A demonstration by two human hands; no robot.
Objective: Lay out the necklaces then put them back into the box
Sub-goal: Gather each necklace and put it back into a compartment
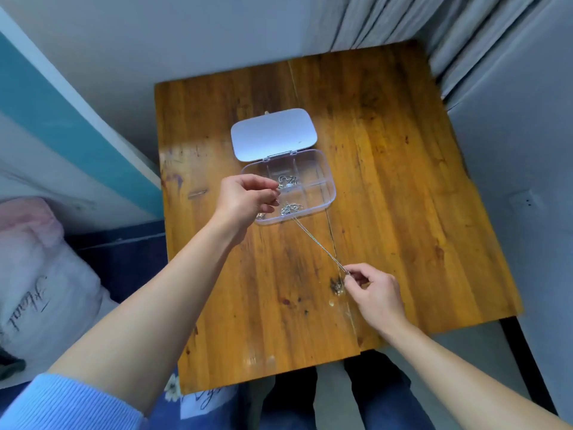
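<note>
Right hand (376, 293) pinches necklace (319, 246); left hand (245, 200) apparently too.

Left grip (248, 198); right grip (376, 290); fingertip pinches

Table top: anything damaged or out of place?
Yes. A long crack runs front to back across the wooden table, and a dark scorched-looking spot sits beside the right hand pinching a necklace.

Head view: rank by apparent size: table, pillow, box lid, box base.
1. wooden table
2. pillow, cut off by frame
3. box base and lid: about alike, unranked
</note>
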